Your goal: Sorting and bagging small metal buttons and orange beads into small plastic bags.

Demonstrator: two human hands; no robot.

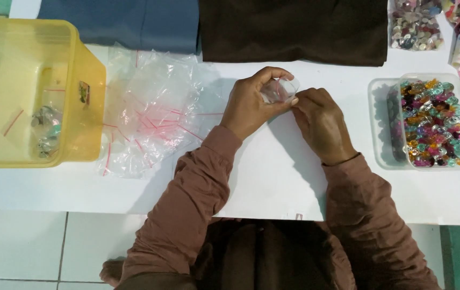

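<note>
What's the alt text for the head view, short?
Seen from above, the left hand and right hand pinch a small clear bag over a white table. A pile of clear bags and a yellow bin lie left, a tray of colourful beads right.

- small clear bag [279,90]: can't tell contents, hands cover most of it
- yellow tub [87,70]: cut off at left edge, items inside too blurry to identify
- top-right bead bag [416,24]: clipped by top edge

Bare table [273,177] between bag pile [149,107], bead tray [434,123]
</note>
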